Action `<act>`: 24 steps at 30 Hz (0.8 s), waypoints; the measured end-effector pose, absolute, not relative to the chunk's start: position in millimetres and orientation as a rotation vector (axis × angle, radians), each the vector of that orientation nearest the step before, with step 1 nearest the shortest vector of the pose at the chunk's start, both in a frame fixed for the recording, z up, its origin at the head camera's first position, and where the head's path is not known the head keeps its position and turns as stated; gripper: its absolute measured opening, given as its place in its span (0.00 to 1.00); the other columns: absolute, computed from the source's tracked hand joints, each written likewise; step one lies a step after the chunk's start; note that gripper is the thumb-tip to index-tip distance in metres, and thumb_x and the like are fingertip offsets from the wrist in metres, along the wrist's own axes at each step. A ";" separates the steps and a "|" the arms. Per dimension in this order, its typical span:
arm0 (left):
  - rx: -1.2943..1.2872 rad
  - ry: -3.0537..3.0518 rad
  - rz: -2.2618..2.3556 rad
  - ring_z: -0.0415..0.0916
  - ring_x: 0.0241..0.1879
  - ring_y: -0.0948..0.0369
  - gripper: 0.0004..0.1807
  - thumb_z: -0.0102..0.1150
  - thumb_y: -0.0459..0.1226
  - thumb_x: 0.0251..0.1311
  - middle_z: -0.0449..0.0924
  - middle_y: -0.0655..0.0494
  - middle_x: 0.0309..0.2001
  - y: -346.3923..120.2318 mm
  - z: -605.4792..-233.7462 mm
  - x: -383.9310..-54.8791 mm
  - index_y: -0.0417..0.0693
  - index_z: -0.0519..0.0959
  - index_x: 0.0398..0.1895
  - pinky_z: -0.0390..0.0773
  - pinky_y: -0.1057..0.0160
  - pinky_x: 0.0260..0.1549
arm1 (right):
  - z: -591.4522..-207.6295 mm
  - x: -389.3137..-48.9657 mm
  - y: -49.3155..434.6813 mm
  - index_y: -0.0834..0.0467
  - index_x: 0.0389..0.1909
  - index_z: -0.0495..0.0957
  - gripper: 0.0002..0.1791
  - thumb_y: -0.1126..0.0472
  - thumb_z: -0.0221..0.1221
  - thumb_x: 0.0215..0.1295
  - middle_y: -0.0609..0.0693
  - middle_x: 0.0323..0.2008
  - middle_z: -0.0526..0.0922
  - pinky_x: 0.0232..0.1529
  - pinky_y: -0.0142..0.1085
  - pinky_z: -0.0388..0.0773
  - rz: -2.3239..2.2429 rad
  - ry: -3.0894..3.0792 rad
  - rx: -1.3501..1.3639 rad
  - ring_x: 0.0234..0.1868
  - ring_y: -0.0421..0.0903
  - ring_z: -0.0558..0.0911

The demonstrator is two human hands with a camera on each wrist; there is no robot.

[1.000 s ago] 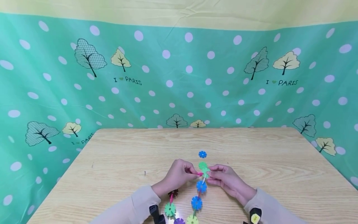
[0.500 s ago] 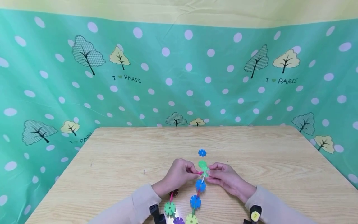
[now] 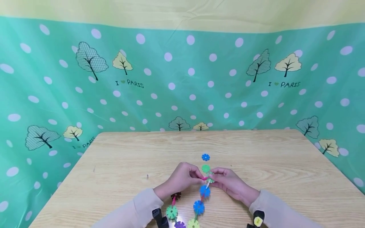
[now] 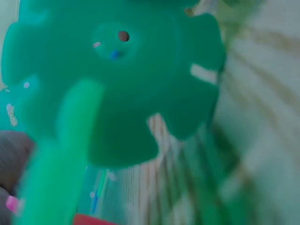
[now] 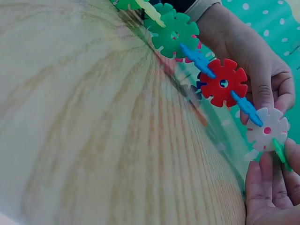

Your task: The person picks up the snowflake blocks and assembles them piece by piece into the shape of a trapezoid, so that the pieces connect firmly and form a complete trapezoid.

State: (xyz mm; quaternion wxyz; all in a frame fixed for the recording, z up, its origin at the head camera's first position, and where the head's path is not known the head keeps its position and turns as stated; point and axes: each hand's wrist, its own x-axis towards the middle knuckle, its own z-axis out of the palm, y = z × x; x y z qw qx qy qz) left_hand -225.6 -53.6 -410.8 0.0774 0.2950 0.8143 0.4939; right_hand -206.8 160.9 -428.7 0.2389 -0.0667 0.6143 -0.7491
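In the head view, my left hand [image 3: 182, 175] pinches a pink snowflake disc [image 3: 204, 178] turned edge-on. Opposite it, my right hand [image 3: 230, 183] holds a light green snowflake disc [image 3: 211, 180] between thumb and fingers, right at the pink one. From there a chain of linked discs runs toward me, with a blue disc [image 3: 205, 191] and another blue disc [image 3: 198, 207]. In the right wrist view, a white disc [image 5: 267, 130] sits at the fingertips of both hands, beside an edge-on green disc [image 5: 279, 152]. A large green disc [image 4: 136, 93] fills much of the left wrist view.
A loose blue disc [image 3: 205, 157] lies beyond the hands, with a green disc [image 3: 205, 168] nearer them. By the left forearm, the chain shows a dark red disc [image 3: 176, 196] and green disc [image 3: 172, 212]. The wooden table [image 3: 271, 152] meets a patterned cloth [image 3: 159, 72] behind.
The light green disc in my right hand has dipped and tilted slightly, and the pink disc is angled against it. Both hands otherwise stay in nearly the same place.
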 end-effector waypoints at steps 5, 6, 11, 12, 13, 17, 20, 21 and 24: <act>0.913 2.366 1.418 0.80 0.28 0.70 0.05 0.70 0.36 0.49 0.85 0.61 0.29 -59.9 -404.9 -231.0 0.47 0.85 0.29 0.79 0.71 0.30 | -429.5 -207.0 161.6 0.68 0.47 0.74 0.12 0.66 0.54 0.67 0.49 0.39 0.81 0.50 0.38 0.78 -2.049 1.678 -0.209 0.42 0.43 0.82; 0.920 2.359 1.406 0.80 0.29 0.70 0.06 0.70 0.37 0.49 0.85 0.60 0.30 -62.4 -402.9 -233.7 0.46 0.85 0.31 0.79 0.71 0.30 | -429.5 -207.3 161.7 0.68 0.46 0.74 0.11 0.66 0.54 0.67 0.49 0.39 0.81 0.49 0.38 0.78 -2.047 1.677 -0.209 0.42 0.43 0.82; 0.968 2.363 1.307 0.81 0.33 0.68 0.09 0.69 0.35 0.51 0.85 0.52 0.35 -71.6 -395.7 -257.1 0.41 0.84 0.35 0.79 0.71 0.35 | -428.4 -208.4 162.0 0.66 0.44 0.75 0.10 0.66 0.55 0.65 0.49 0.37 0.81 0.48 0.38 0.79 -2.035 1.693 -0.207 0.41 0.42 0.82; 0.982 2.362 1.285 0.81 0.34 0.67 0.09 0.68 0.34 0.51 0.85 0.51 0.36 -72.0 -395.9 -263.5 0.41 0.84 0.36 0.79 0.71 0.36 | -428.3 -208.5 162.1 0.66 0.44 0.76 0.09 0.66 0.55 0.65 0.49 0.37 0.82 0.48 0.38 0.79 -2.034 1.695 -0.206 0.40 0.42 0.82; 0.995 2.354 1.267 0.81 0.35 0.66 0.10 0.68 0.33 0.51 0.85 0.50 0.37 -72.1 -396.4 -269.7 0.40 0.84 0.37 0.79 0.71 0.37 | -428.2 -208.6 162.1 0.66 0.43 0.76 0.09 0.66 0.55 0.65 0.49 0.37 0.82 0.47 0.38 0.79 -2.035 1.695 -0.211 0.40 0.42 0.82; 1.019 2.246 1.245 0.82 0.40 0.62 0.13 0.67 0.30 0.51 0.84 0.49 0.41 -70.4 -402.1 -291.5 0.41 0.83 0.41 0.79 0.69 0.41 | -428.3 -208.6 161.5 0.65 0.42 0.76 0.07 0.68 0.55 0.65 0.49 0.36 0.81 0.47 0.38 0.80 -2.045 1.683 -0.234 0.39 0.42 0.82; 0.998 2.134 1.241 0.81 0.44 0.61 0.16 0.66 0.29 0.51 0.83 0.49 0.45 -67.0 -408.1 -302.2 0.40 0.81 0.45 0.78 0.68 0.44 | -428.6 -208.3 160.7 0.65 0.41 0.76 0.07 0.69 0.55 0.64 0.48 0.36 0.81 0.46 0.38 0.80 -2.050 1.676 -0.251 0.39 0.42 0.82; 0.990 2.109 1.235 0.80 0.44 0.62 0.16 0.66 0.29 0.52 0.83 0.50 0.46 -65.7 -410.0 -304.9 0.41 0.81 0.46 0.78 0.68 0.45 | -428.6 -208.2 160.6 0.65 0.41 0.76 0.07 0.69 0.55 0.64 0.48 0.36 0.81 0.46 0.38 0.80 -2.052 1.674 -0.252 0.39 0.42 0.82; 0.988 2.072 1.205 0.79 0.46 0.64 0.18 0.66 0.30 0.52 0.82 0.52 0.47 -61.3 -413.8 -311.2 0.41 0.80 0.48 0.77 0.68 0.47 | -428.9 -207.6 160.2 0.64 0.40 0.77 0.06 0.68 0.55 0.64 0.48 0.36 0.82 0.46 0.37 0.80 -2.056 1.673 -0.246 0.38 0.42 0.82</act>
